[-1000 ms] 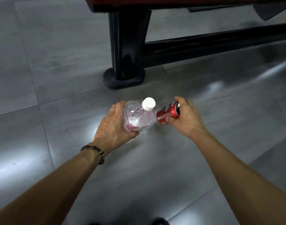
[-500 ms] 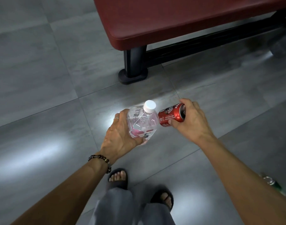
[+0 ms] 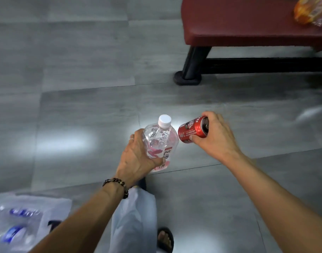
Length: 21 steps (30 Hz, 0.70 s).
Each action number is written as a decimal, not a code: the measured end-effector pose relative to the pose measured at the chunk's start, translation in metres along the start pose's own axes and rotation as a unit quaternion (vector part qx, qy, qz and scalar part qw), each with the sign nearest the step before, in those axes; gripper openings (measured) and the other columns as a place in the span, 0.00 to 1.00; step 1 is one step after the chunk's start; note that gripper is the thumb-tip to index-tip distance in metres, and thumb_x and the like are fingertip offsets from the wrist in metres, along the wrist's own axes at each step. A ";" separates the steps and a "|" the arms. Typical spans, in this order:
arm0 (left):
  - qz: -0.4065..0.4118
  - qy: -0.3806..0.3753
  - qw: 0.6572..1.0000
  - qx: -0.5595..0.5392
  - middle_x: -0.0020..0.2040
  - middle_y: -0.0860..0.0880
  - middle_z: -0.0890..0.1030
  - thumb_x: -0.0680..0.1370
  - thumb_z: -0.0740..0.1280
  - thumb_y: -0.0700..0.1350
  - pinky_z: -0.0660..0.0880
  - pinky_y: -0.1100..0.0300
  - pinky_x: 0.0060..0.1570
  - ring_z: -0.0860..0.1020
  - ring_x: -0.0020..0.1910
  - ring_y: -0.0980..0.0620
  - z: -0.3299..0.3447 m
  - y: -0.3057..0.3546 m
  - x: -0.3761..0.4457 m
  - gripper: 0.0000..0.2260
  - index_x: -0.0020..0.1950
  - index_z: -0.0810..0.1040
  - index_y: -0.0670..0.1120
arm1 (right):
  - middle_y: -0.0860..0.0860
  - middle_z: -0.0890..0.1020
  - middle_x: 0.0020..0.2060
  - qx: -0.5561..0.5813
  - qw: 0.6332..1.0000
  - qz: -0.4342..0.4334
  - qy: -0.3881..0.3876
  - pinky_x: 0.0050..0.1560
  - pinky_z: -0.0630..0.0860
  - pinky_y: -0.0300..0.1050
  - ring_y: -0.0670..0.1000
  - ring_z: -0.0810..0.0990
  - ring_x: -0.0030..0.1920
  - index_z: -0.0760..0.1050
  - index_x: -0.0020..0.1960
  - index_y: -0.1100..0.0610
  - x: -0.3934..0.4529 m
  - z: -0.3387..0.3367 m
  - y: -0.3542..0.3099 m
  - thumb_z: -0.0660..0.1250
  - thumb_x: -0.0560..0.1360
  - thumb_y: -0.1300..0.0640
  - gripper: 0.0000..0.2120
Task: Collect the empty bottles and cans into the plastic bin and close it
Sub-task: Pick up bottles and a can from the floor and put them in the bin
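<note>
Fingers of the left hand (image 3: 136, 161) wrap the clear plastic bottle (image 3: 159, 141), white cap pointing away; the right hand (image 3: 214, 137) grips the red can (image 3: 192, 129) on its side, opening toward the palm. Both are held above the grey floor (image 3: 83, 106), almost touching each other. A white plastic bag (image 3: 28, 220) with blue-labelled bottles (blurred) lies at lower left; no bin is in view. Best next, I judge: keep both grips firm, turn left, and lower each item in rather than tossing, since light empties bounce out
</note>
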<state>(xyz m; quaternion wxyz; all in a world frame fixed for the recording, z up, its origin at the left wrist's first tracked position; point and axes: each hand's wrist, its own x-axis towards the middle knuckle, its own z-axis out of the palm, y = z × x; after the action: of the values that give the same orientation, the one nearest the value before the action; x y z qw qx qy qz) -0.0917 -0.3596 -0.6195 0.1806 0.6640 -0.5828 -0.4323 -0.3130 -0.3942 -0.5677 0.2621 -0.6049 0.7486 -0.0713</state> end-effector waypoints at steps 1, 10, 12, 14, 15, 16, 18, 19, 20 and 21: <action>-0.016 0.006 1.000 -0.011 0.56 0.52 0.73 0.57 0.79 0.54 0.75 0.54 0.56 0.73 0.55 0.52 -0.011 -0.012 -0.020 0.40 0.64 0.64 0.53 | 0.51 0.71 0.63 -0.005 1.000 -0.013 -0.011 0.59 0.72 0.48 0.54 0.75 0.61 0.64 0.70 0.50 -0.012 0.007 -0.015 0.77 0.67 0.50 0.36; -0.140 0.133 0.979 -0.057 0.57 0.53 0.74 0.55 0.76 0.60 0.76 0.55 0.54 0.75 0.56 0.52 -0.126 -0.162 -0.184 0.41 0.64 0.63 0.53 | 0.50 0.71 0.63 -0.030 0.977 -0.161 -0.139 0.56 0.72 0.46 0.53 0.76 0.58 0.64 0.69 0.50 -0.120 0.137 -0.188 0.76 0.67 0.49 0.35; -0.173 0.162 0.968 -0.078 0.58 0.53 0.75 0.56 0.77 0.59 0.77 0.52 0.54 0.76 0.56 0.51 -0.145 -0.208 -0.215 0.41 0.64 0.63 0.53 | 0.50 0.71 0.62 -0.035 0.969 -0.181 -0.164 0.56 0.72 0.46 0.53 0.76 0.57 0.64 0.68 0.50 -0.146 0.177 -0.223 0.75 0.67 0.48 0.34; -0.214 0.194 0.952 -0.104 0.58 0.53 0.75 0.57 0.78 0.57 0.78 0.53 0.52 0.78 0.54 0.51 -0.163 -0.256 -0.244 0.40 0.64 0.64 0.54 | 0.50 0.70 0.62 -0.043 0.961 -0.199 -0.187 0.55 0.72 0.45 0.53 0.75 0.57 0.64 0.67 0.50 -0.173 0.220 -0.257 0.75 0.67 0.48 0.33; -0.232 0.210 0.943 -0.116 0.58 0.53 0.76 0.56 0.78 0.57 0.79 0.52 0.50 0.79 0.53 0.51 -0.171 -0.280 -0.257 0.40 0.64 0.64 0.54 | 0.50 0.70 0.62 -0.047 0.958 -0.209 -0.193 0.54 0.71 0.44 0.53 0.75 0.57 0.64 0.68 0.50 -0.186 0.242 -0.273 0.75 0.68 0.49 0.33; -0.254 0.221 0.933 -0.128 0.57 0.54 0.76 0.56 0.78 0.58 0.79 0.51 0.49 0.79 0.52 0.51 -0.180 -0.305 -0.269 0.41 0.63 0.63 0.55 | 0.50 0.70 0.62 -0.050 0.954 -0.219 -0.199 0.54 0.70 0.43 0.53 0.75 0.57 0.64 0.68 0.50 -0.199 0.264 -0.288 0.75 0.67 0.49 0.33; -0.301 0.241 0.910 -0.156 0.56 0.52 0.77 0.56 0.79 0.57 0.80 0.50 0.47 0.80 0.49 0.51 -0.196 -0.354 -0.291 0.41 0.63 0.61 0.56 | 0.51 0.71 0.62 -0.064 0.944 -0.236 -0.221 0.56 0.71 0.45 0.53 0.75 0.58 0.64 0.68 0.51 -0.224 0.311 -0.318 0.75 0.67 0.49 0.34; -0.322 0.245 0.900 -0.164 0.56 0.51 0.77 0.56 0.79 0.56 0.80 0.50 0.45 0.80 0.47 0.50 -0.204 -0.379 -0.300 0.41 0.62 0.60 0.57 | 0.51 0.71 0.61 -0.076 0.938 -0.244 -0.233 0.56 0.72 0.46 0.54 0.75 0.58 0.64 0.68 0.51 -0.236 0.334 -0.332 0.75 0.67 0.50 0.34; -0.340 0.246 0.892 -0.166 0.55 0.49 0.76 0.57 0.80 0.55 0.80 0.51 0.44 0.80 0.46 0.50 -0.212 -0.401 -0.308 0.41 0.63 0.60 0.56 | 0.51 0.71 0.61 -0.091 0.932 -0.252 -0.244 0.57 0.73 0.48 0.54 0.75 0.58 0.64 0.68 0.51 -0.245 0.356 -0.344 0.75 0.67 0.50 0.33; -0.352 0.245 0.888 -0.169 0.55 0.48 0.76 0.57 0.81 0.54 0.80 0.52 0.43 0.80 0.45 0.49 -0.219 -0.422 -0.314 0.41 0.63 0.60 0.55 | 0.52 0.70 0.61 -0.106 0.926 -0.259 -0.253 0.57 0.74 0.50 0.55 0.75 0.58 0.64 0.68 0.52 -0.254 0.377 -0.355 0.75 0.67 0.49 0.33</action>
<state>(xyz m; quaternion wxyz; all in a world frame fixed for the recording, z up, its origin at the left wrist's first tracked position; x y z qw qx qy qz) 0.3573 -0.0175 -0.6964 0.2628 0.8697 -0.1669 -0.3830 0.2091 -0.1675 -0.6607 0.3497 -0.8001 0.4774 0.0983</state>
